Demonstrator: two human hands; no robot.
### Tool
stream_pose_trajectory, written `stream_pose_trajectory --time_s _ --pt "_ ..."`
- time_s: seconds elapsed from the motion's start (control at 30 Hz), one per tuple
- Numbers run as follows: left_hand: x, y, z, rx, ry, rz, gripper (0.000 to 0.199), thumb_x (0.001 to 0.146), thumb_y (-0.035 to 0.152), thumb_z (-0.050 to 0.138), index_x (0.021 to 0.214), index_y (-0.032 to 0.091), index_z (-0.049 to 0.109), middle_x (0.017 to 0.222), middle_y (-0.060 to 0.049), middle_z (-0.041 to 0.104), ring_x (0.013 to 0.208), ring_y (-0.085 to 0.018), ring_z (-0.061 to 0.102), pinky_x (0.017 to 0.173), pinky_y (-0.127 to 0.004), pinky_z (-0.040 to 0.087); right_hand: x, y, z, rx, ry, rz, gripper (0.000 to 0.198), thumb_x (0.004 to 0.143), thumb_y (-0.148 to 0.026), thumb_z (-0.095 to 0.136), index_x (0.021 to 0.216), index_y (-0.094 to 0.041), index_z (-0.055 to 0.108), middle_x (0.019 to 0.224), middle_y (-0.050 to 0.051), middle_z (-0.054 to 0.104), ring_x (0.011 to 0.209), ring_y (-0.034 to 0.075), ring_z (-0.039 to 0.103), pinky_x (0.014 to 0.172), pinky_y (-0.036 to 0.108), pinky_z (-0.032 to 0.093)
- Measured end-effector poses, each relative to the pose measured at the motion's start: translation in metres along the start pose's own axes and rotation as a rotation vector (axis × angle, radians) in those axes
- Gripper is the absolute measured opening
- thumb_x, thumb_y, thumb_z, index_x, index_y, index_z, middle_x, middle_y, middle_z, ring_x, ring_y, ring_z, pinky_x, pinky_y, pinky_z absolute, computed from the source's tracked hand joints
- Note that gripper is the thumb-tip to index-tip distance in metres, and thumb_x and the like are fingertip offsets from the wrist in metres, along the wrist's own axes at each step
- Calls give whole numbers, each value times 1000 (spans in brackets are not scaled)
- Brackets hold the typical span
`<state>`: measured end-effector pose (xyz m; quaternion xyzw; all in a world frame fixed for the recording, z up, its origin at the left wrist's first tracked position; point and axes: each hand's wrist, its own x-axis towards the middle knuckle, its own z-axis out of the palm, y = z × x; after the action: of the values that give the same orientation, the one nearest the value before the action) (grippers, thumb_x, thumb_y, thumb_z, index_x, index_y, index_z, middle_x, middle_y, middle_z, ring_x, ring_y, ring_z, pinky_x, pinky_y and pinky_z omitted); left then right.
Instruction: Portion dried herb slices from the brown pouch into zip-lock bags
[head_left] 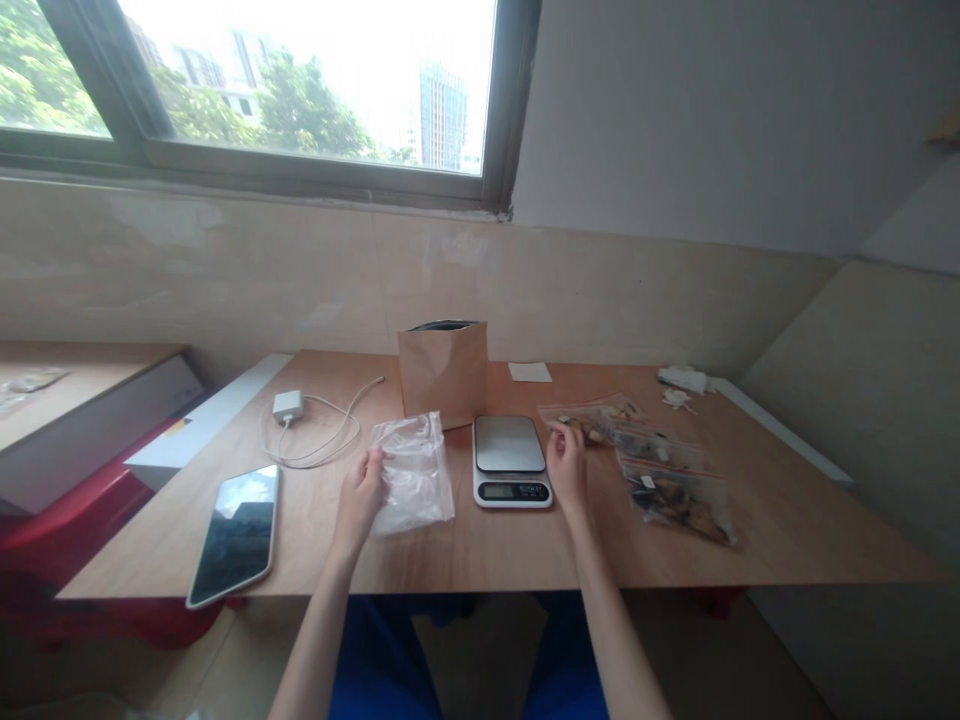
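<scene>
My left hand [363,490] pinches the left side of a clear plastic zip bag [412,475], which looks flat with nothing seen inside. Just right of it stands a kitchen scale [511,450] with a bare metal plate; its display digits cannot be read. My right hand [567,462] is beside the scale's right edge with its fingers curled together; whether anything is in them is hidden. Beyond those fingers lies a zip bag of dried brown pieces [592,422]. Behind the scale, a brown paper pouch [444,372] stands upright with its top open.
Two more filled zip bags, a middle one [660,447] and a nearer one [681,502], lie at the right. At the left are a tablet [236,535] and a white charger [288,405] with its cable. A white paper [529,372] lies near the wall.
</scene>
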<state>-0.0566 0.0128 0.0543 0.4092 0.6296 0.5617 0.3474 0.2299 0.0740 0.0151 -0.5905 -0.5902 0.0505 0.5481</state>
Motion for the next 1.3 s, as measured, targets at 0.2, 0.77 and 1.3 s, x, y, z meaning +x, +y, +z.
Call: stream_pose_trajectory --time_s 0.2,0.77,1.3 --pt "22 -27 -13 305 12 120 44 76 59 37 72 19 53 59 -2 57 61 -21 59 60 -32 45 14 71 1 -345 -106 -84 44 71 -9 43 111 -17 57 125 16 44 121 30 40 97 49 35" --pt "7 -34 8 841 -46 332 30 85 34 44 109 23 57 142 -12 33 128 -32 34 99 -51 30 10 68 -2 -121 46 80 17 72 -21 48 73 -16 63 115 17 58 110 25 52 91 40 40" --pt "-25 20 29 410 -292 585 25 86 38 44 96 24 61 134 -7 47 124 -24 42 102 -44 32 -41 -77 -66 631 367 533 30 68 -42 63 85 -17 59 85 2 63 80 15 59 70 25 45"
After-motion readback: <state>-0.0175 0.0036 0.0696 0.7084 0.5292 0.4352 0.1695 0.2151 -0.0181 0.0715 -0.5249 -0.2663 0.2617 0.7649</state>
